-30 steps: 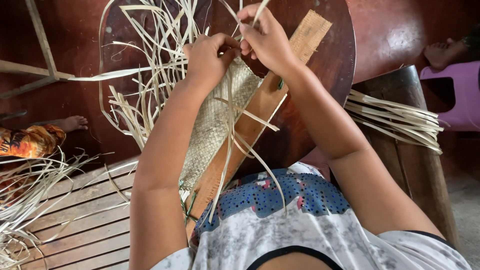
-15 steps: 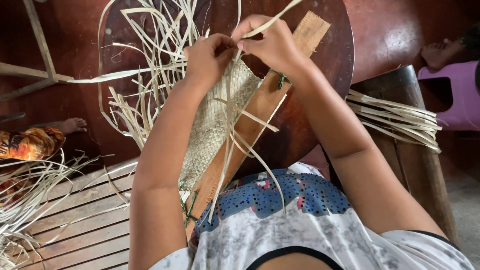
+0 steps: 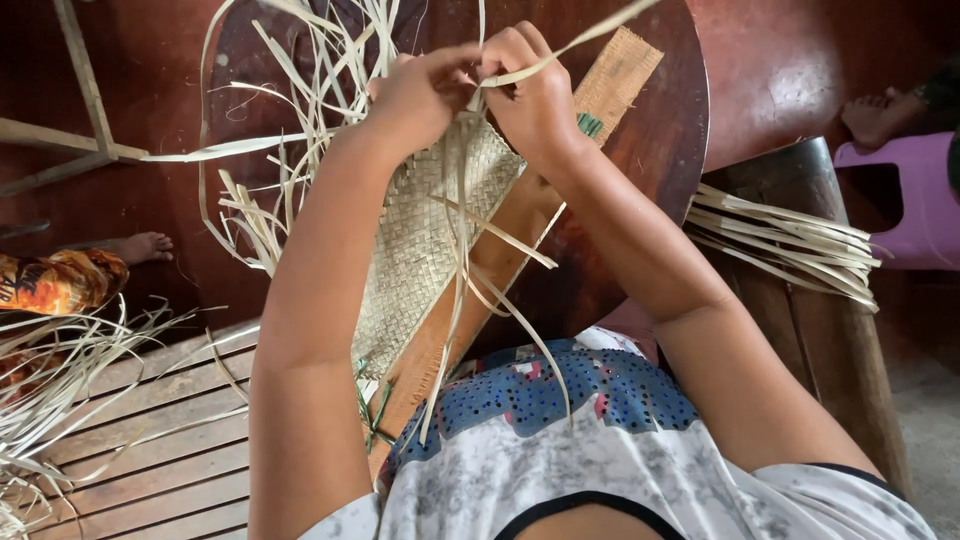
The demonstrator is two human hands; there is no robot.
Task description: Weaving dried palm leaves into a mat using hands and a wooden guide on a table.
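On the round dark table (image 3: 670,150), my left hand (image 3: 420,95) and right hand (image 3: 535,100) meet, pinching pale strips (image 3: 460,200) above the woven mat (image 3: 420,250) lying on a wooden board (image 3: 520,230).

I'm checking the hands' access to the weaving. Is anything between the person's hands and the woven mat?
Nothing visible. The left hand and the right hand are both right at the top edge of the woven mat, pinching its loose pale strips. The mat lies on a wooden board.
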